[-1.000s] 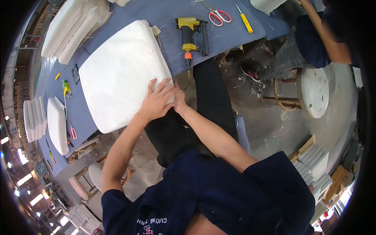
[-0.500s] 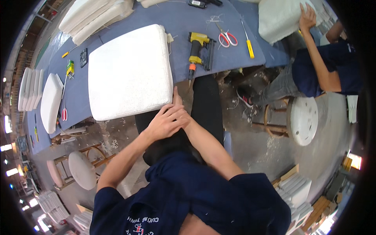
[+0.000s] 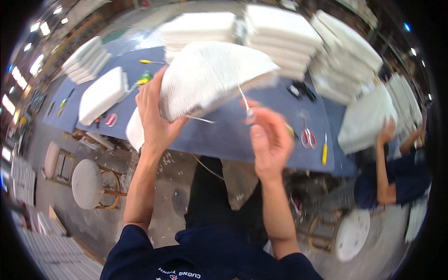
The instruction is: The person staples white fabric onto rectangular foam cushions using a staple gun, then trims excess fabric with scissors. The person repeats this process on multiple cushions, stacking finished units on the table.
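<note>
A white padded seat cushion (image 3: 205, 74) is raised and tilted above the blue table, its underside edge facing me. My left hand (image 3: 155, 109) grips its left side, thumb in front and fingers along the outer face. Two thin white cords hang from the cushion. My right hand (image 3: 271, 140), blurred by motion, is closed with thumb and fingers pinching one white cord (image 3: 243, 97) at its lower end. Another white padded part (image 3: 135, 130) shows below my left hand; whether it belongs to the same cushion I cannot tell.
On the blue table (image 3: 224, 140) lie red-handled scissors (image 3: 308, 138), a yellow-handled tool (image 3: 325, 152) and a black object (image 3: 303, 90). Stacks of white cushions (image 3: 280, 42) line the far side. At right, a co-worker's hand (image 3: 386, 131) touches a cushion. Stools (image 3: 87, 184) stand at left.
My hands were together, clasped by the cushion's near corner. Now the cushion is lifted and tipped up in my left hand, and my right hand has a cord. The view has shifted.
</note>
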`<state>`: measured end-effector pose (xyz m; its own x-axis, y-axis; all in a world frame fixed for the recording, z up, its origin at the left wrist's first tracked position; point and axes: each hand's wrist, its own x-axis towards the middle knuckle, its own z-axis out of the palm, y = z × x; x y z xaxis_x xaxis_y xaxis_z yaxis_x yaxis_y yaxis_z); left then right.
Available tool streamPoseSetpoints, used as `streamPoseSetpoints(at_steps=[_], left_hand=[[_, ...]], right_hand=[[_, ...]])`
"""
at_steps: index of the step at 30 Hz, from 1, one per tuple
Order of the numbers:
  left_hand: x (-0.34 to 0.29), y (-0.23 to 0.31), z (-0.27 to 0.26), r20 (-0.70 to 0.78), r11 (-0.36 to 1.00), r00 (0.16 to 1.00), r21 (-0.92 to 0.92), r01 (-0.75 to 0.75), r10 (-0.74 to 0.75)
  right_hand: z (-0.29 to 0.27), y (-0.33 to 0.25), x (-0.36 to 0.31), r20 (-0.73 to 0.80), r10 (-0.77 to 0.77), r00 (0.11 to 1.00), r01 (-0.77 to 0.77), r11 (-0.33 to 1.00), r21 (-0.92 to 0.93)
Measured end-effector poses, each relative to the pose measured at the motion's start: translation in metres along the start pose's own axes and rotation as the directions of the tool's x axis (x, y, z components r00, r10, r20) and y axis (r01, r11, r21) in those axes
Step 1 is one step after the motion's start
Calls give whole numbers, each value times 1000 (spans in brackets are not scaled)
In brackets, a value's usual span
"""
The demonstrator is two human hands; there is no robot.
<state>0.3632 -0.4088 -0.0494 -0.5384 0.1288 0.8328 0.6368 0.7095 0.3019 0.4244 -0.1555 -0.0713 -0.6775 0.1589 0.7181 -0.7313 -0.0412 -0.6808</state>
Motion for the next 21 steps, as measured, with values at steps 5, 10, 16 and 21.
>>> streamPoseSetpoints(at_steps=[5, 10, 16, 21], left_hand=[[39, -61, -23, -59, 975, 998, -223, 6, -19], [50, -52, -32, -23, 986, 999, -163, -31, 28], [79, -20, -32, -87, 939, 967, -233, -252, 238], [83, -18, 5, -468, 785, 826, -361, -503, 314]], right_hand=[[50, -35, 117, 300, -537, 789, 614, 655, -441], [74, -17, 149, 465, -528, 710, 701, 590, -401], [81, -24, 160, 536, -644, 546, 832, 339, -439], [67, -38, 161, 599, -606, 523, 852, 383, -357]])
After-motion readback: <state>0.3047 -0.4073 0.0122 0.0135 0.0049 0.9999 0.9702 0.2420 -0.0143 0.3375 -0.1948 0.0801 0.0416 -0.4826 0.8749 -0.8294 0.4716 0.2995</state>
